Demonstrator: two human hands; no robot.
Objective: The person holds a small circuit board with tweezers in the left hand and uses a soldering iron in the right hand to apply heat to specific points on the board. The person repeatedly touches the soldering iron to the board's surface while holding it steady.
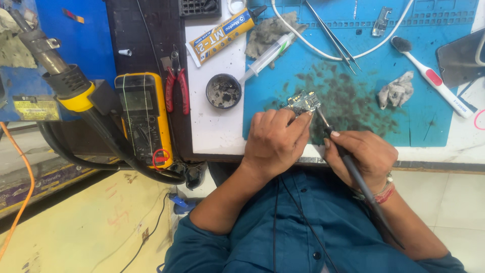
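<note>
My left hand point(275, 141) pinches a small circuit board point(303, 102) against the blue work mat point(429, 121), fingertips on the board's near edge. My right hand point(361, 154) grips a black soldering iron point(348, 164) like a pen. Its metal tip touches the board's right edge. The iron's cord runs down across my blue shirt.
A round flux tin point(224, 91), syringe point(265, 55), glue tube point(222, 35), tweezers point(333, 35), toothbrush point(432, 76) and wadded tissue point(396, 91) lie around. A yellow multimeter point(144, 119), red cutters point(177, 88) and a hot-air handle point(60, 76) sit at left. A dark phone point(462, 58) is at right.
</note>
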